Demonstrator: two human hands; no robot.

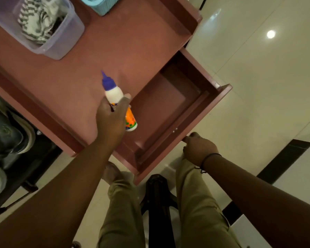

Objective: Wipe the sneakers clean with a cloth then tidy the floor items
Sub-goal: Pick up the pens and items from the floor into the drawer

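Above the open drawer (pixel 170 111), the left grip (pixel 111 117) is clutching a glue bottle (pixel 115 97); the right grip (pixel 198 149) is curling closed on the drawer front, so tidying is seemingly nearing completion.

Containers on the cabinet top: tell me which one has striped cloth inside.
The clear plastic container at the top left, with grey-and-white striped cloth bundled inside. The turquoise basket beside it is cut off at the frame edge; its contents are not visible.

We see a white plastic glue bottle (pixel 115 95) with blue nozzle cap and orange label, above our reddish-brown wooden cabinet (pixel 132 42).
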